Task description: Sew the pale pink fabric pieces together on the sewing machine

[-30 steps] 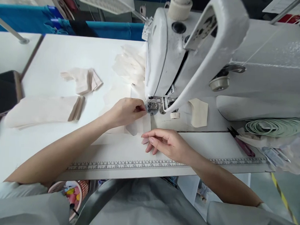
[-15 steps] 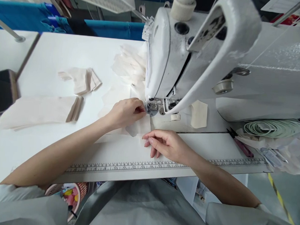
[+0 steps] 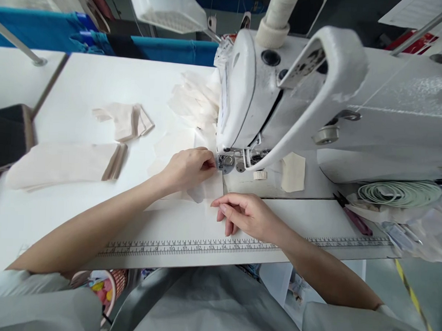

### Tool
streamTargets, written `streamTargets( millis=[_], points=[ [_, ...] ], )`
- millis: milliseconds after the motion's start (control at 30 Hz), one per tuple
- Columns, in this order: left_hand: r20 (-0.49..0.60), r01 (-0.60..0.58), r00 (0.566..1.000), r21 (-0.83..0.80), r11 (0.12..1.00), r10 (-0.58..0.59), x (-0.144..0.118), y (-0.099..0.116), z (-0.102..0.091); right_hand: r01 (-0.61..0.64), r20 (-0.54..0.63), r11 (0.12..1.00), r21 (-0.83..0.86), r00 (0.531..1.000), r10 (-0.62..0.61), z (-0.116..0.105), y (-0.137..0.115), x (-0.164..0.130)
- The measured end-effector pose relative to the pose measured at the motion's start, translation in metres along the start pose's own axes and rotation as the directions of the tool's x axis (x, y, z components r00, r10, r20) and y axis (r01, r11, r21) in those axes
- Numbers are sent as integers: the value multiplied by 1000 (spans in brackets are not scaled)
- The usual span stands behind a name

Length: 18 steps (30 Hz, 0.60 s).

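Note:
A thin, pale fabric piece (image 3: 214, 185) lies at the front of the sewing machine (image 3: 242, 88), its far edge by the presser foot (image 3: 226, 160). My left hand (image 3: 191, 169) rests on this piece, with thumb and fingertips closed on it just left of the foot. Below and to the right, my right hand (image 3: 246, 215) hovers palm down near the table's front. Its index finger reaches toward the fabric's lower corner while the other fingers curl loosely apart; I see nothing held in it. The needle tip is too small to make out.
Stacked cream fabric pieces (image 3: 67, 163) and a smaller folded pile (image 3: 129, 122) lie at left. Crumpled pale fabric (image 3: 196, 98) sits behind my left hand. Right of the machine's foot are a cream patch (image 3: 293, 172), snips (image 3: 356, 220) and coiled green cord (image 3: 399, 193). A printed ruler (image 3: 202, 247) runs along the front edge.
The camera view has shifted slightly, moving the whole scene a little down and mostly right. Both hands keep nearly the same place against the fabric and machine.

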<state>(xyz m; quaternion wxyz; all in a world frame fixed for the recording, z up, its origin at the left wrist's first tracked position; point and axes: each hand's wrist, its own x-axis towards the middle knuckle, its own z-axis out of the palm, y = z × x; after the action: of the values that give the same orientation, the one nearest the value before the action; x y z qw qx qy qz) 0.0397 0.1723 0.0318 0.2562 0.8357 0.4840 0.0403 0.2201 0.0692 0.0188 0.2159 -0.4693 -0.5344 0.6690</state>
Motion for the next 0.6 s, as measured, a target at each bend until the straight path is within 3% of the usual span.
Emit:
streamTargets(
  millis=[333, 400, 467, 533, 600],
  points=[
    [-21, 9, 1000, 21, 1000, -9, 0, 0, 2, 7, 8, 999, -35, 1000, -7, 0, -3, -1],
    [-19, 9, 1000, 21, 1000, -9, 0, 0, 2, 6, 13, 996, -84, 1000, -5, -2, -3, -2],
    [-16, 9, 1000, 18, 1000, -9, 0, 0, 2, 77, -35, 971, -226, 996, -87, -3, -3, -3],
    [-15, 6, 1000, 18, 1000, -5, 0, 0, 2, 195, -128, 852, -486, 948, -290, -4, -1, -2],
    [-19, 2, 1000, 22, 1000, -1, 0, 0, 2, 214, -172, 627, -749, 851, -496, -5, 2, 0]
  ],
)
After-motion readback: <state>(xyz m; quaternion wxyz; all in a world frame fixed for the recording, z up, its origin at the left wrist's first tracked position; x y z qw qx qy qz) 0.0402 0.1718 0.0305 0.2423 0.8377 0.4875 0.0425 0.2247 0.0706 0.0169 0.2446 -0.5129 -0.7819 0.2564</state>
